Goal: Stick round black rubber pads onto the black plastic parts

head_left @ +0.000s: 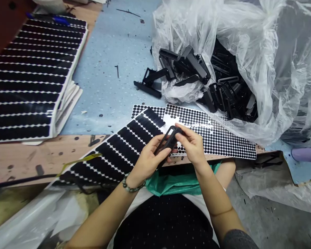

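A black plastic bracket with a long open slot and a textured face is held between my two hands above the table's front edge. My left hand, with a beaded bracelet at the wrist, grips its lower end, thumb along the face. At the upper end, my right hand pinches the bracket between thumb and fingers. Beneath the hands lie a sheet of long black stickers with wavy white gaps and a sheet of small round black stickers.
A clear plastic bag spills several black plastic parts at the right. Thick stacked black sticker sheets lie left, a blue pen on top. A yellow strip crosses the near sheet. A purple tube juts in from the right.
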Demonstrator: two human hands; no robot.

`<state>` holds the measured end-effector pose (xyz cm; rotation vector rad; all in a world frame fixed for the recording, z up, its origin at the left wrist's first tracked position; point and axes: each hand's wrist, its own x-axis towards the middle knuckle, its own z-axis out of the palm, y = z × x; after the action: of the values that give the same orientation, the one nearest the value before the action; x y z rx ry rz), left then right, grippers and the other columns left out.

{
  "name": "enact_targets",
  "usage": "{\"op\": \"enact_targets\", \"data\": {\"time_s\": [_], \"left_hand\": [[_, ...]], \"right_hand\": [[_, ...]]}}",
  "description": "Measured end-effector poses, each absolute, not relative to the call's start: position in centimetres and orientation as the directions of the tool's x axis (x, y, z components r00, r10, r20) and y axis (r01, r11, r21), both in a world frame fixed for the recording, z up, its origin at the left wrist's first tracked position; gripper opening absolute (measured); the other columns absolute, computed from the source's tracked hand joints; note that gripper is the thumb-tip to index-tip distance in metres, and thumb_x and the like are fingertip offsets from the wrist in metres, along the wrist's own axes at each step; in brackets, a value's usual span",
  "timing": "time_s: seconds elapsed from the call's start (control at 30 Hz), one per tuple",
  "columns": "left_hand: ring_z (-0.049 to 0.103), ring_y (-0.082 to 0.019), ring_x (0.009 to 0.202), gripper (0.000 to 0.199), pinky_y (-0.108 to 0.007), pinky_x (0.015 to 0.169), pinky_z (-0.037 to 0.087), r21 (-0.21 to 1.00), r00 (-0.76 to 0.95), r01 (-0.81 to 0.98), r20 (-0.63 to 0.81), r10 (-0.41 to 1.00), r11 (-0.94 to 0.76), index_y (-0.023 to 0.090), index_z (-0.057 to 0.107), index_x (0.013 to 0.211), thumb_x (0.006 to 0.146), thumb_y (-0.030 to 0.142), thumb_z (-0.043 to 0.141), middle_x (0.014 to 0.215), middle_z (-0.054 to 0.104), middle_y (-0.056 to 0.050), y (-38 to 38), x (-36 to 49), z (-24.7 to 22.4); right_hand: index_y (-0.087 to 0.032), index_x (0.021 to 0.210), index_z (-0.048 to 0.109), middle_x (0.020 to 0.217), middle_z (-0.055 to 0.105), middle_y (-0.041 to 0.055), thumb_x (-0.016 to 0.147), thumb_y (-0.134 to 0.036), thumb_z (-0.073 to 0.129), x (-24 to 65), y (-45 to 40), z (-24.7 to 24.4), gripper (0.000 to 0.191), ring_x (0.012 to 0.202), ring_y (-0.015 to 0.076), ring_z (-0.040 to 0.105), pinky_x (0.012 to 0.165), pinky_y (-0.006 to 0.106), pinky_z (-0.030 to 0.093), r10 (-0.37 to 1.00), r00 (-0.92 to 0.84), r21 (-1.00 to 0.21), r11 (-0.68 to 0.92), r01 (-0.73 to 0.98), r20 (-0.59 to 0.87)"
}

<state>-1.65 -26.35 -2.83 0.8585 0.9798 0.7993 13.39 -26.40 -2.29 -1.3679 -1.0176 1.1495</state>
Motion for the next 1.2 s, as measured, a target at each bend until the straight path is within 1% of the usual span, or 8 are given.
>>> {"op": "enact_targets", "data": {"time_s": [0.13, 0.23, 0.37, 0.5, 0.6, 0.73, 0.9, 1.2], "left_hand": [[0.071, -0.021, 0.079, 0.047, -0.022, 0.05, 0.054, 0.864, 0.319, -0.21, -0.381, 0.868, 0.457, 0.018, 0.053, 0.107, 0.07, 0.038, 0.074, 0.092, 0.069, -0.006, -26.0, -2.1, -2.9], [0.071, -0.021, 0.081, 0.046, -0.022, 0.051, 0.055, 0.854, 0.292, -0.217, -0.405, 0.866, 0.473, 0.019, 0.053, 0.105, 0.069, 0.039, 0.074, 0.092, 0.07, -0.006, -25.6, -2.2, -3.1], [0.071, -0.022, 0.083, 0.045, -0.024, 0.053, 0.056, 0.844, 0.309, -0.212, -0.42, 0.853, 0.492, 0.019, 0.053, 0.105, 0.07, 0.038, 0.073, 0.093, 0.069, -0.006, -25.6, -1.9, -3.6], [0.071, -0.022, 0.084, 0.044, -0.024, 0.054, 0.057, 0.836, 0.309, -0.225, -0.426, 0.85, 0.501, 0.018, 0.052, 0.107, 0.072, 0.039, 0.069, 0.094, 0.069, -0.007, -25.7, -1.6, -4.1], [0.071, -0.022, 0.085, 0.041, -0.025, 0.055, 0.057, 0.827, 0.326, -0.255, -0.415, 0.849, 0.501, 0.018, 0.051, 0.107, 0.074, 0.04, 0.065, 0.096, 0.069, -0.008, -25.9, -1.4, -4.4], [0.07, -0.021, 0.086, 0.037, -0.027, 0.061, 0.057, 0.836, 0.314, -0.268, -0.393, 0.864, 0.478, 0.019, 0.054, 0.105, 0.076, 0.039, 0.064, 0.099, 0.069, -0.007, -26.3, -0.9, -4.7], [0.065, -0.02, 0.093, 0.036, -0.031, 0.076, 0.057, 0.901, 0.272, -0.223, -0.309, 0.911, 0.372, 0.02, 0.059, 0.106, 0.078, 0.041, 0.064, 0.107, 0.066, -0.005, -26.8, -0.7, -5.1], [0.06, -0.022, 0.114, 0.034, -0.036, 0.104, 0.044, 0.972, 0.244, -0.125, -0.164, 0.956, 0.199, 0.023, 0.061, 0.115, 0.085, 0.039, 0.061, 0.117, 0.066, -0.004, -27.0, -0.9, -6.2]], "right_hand": [[-0.024, 0.097, 0.068, 0.096, 0.067, 0.0042, 0.089, -0.036, 0.05, 16.4, -26.6, -3.4, 0.023, 0.08, 0.0171, 0.063, 0.077, 0.036, 0.054, 0.988, 0.15, -0.932, -0.08, 0.354, -0.028], [-0.021, 0.08, 0.063, 0.084, 0.061, 0.0054, 0.083, -0.018, 0.058, 17.4, -27.1, -4.7, 0.006, 0.082, 0.0213, 0.059, 0.081, 0.04, 0.05, 0.994, 0.072, -0.688, -0.11, 0.717, -0.083], [-0.021, 0.076, 0.054, 0.088, 0.059, 0.0095, 0.08, -0.009, 0.054, 16.9, -27.8, -6.0, 0.013, 0.087, 0.0255, 0.056, 0.081, 0.043, 0.048, 0.984, 0.056, -0.504, -0.134, 0.853, -0.167], [-0.024, 0.072, 0.047, 0.078, 0.056, 0.003, 0.079, -0.012, 0.053, 16.7, -27.8, -6.1, 0.015, 0.076, 0.0208, 0.055, 0.076, 0.039, 0.049, 0.985, 0.1, -0.695, -0.172, 0.698, -0.142], [-0.024, 0.077, 0.049, 0.072, 0.055, -0.0018, 0.077, -0.026, 0.059, 16.2, -27.9, -5.4, 0.01, 0.068, 0.0165, 0.056, 0.07, 0.034, 0.051, 0.962, 0.198, -0.922, -0.244, 0.3, -0.19], [-0.023, 0.077, 0.056, 0.08, 0.061, 0.0003, 0.074, -0.038, 0.066, 14.5, -28.2, -4.1, 0.018, 0.071, 0.0146, 0.06, 0.073, 0.032, 0.054, 0.959, 0.161, -0.97, -0.22, -0.102, -0.234], [-0.022, 0.07, 0.062, 0.101, 0.056, 0.0054, 0.073, -0.04, 0.069, 12.7, -28.4, -3.2, 0.02, 0.088, 0.0183, 0.06, 0.07, 0.032, 0.057, 0.97, 0.2, -0.99, -0.138, -0.006, -0.137], [-0.023, 0.068, 0.058, 0.091, 0.054, 0.003, 0.073, -0.027, 0.067, 12.2, -28.6, -3.5, 0.012, 0.081, 0.0158, 0.056, 0.067, 0.029, 0.054, 0.962, 0.263, -0.976, -0.121, 0.179, -0.071]]}}
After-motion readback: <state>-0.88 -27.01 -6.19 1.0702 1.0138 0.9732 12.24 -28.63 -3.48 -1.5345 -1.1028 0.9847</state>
